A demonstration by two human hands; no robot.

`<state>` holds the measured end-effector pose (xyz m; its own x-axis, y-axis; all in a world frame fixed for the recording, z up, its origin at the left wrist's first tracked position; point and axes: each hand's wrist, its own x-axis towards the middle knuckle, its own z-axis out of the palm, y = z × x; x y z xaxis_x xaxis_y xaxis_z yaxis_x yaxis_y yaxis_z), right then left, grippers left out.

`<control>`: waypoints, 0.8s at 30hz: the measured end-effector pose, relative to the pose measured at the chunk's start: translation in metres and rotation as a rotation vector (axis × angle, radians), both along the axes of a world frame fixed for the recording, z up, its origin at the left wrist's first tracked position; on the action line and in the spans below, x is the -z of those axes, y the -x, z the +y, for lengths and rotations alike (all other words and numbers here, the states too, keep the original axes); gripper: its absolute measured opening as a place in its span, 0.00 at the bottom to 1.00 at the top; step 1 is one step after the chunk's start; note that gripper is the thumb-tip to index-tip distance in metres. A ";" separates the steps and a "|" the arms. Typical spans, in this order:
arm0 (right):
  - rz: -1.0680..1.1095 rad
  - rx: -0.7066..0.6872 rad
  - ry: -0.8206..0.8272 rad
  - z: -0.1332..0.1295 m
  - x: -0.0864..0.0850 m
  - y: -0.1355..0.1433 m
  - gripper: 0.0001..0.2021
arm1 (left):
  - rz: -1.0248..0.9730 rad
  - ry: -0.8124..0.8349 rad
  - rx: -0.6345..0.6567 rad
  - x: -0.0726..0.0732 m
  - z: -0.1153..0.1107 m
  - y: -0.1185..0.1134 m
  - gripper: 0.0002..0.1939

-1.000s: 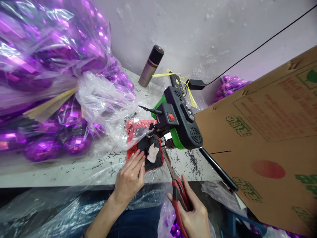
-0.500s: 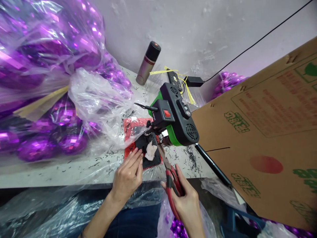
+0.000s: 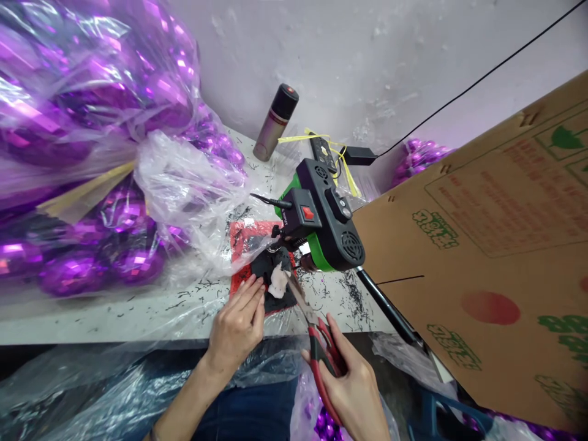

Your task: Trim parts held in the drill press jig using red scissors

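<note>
My right hand (image 3: 351, 383) grips a pair of scissors (image 3: 316, 343) with red and black handles. Their blades point up and left, the tips at a crumpled whitish lump (image 3: 278, 281) on a black base (image 3: 287, 301). Fingers stretched out and side by side, my left hand (image 3: 239, 318) rests at the left edge of that base and holds nothing I can see. Under the base lies a red sheet or tray (image 3: 239, 233). Over it leans a black and green machine (image 3: 326, 214) with a red switch, hiding part of the base.
Clear bags of shiny purple balls (image 3: 92, 226) crowd the left. A spray can (image 3: 275, 122) stands near the wall, beside a power strip (image 3: 323, 152). A large cardboard box (image 3: 487, 245) blocks the right. Black scraps (image 3: 356, 300) litter the white table (image 3: 114, 321).
The scissors' tips have shifted slightly left, up against the whitish lump. My right hand has moved slightly right and down. My left hand stays in place.
</note>
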<state>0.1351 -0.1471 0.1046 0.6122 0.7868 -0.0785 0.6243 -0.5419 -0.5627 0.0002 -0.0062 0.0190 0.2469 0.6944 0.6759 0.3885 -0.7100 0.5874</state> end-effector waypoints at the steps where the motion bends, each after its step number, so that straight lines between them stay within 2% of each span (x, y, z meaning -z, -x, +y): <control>1: 0.003 -0.018 0.017 -0.004 0.001 -0.002 0.34 | -0.001 0.001 -0.001 0.000 0.000 0.000 0.12; 5: 0.000 -0.003 -0.037 -0.016 0.008 -0.008 0.33 | -0.003 0.000 0.006 0.001 0.000 0.000 0.12; 9: 0.008 0.029 -0.085 -0.016 0.010 -0.012 0.35 | -0.001 -0.001 0.001 0.001 0.000 0.000 0.12; 19: -0.017 0.009 -0.127 -0.002 -0.003 -0.007 0.34 | 0.000 -0.001 0.003 0.002 0.000 0.000 0.15; 24: -0.066 -0.010 -0.098 0.006 -0.009 -0.005 0.33 | -0.007 0.003 0.004 0.001 0.000 0.000 0.14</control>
